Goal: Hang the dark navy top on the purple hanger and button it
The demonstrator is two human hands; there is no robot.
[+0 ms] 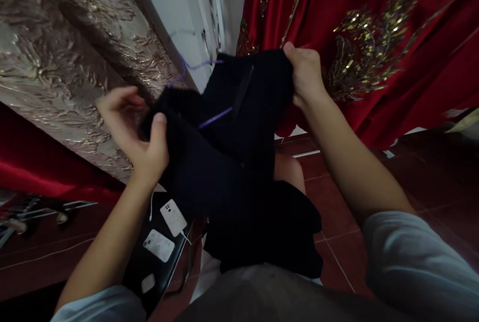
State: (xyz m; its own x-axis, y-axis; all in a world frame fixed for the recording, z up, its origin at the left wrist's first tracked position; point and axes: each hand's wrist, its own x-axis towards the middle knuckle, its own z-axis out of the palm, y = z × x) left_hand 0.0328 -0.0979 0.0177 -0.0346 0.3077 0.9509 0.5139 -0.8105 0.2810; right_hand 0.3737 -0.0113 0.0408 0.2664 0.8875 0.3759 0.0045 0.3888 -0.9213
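Note:
I hold a black garment (228, 147) up in front of me with both hands. My left hand (136, 130) grips its left edge, thumb pressed onto the cloth and fingers curled behind it. My right hand (305, 75) is closed on the upper right corner. A purple thread (215, 117) runs across the dark cloth and up toward the wall. The lower part of the garment hangs down over my lap.
A gold-embroidered beige fabric (63, 62) hangs at the left, and a red sequinned garment (374, 37) hangs at the right. Two white phones (166, 229) lie on a dark surface below my left arm. The floor has dark red tiles (411, 172).

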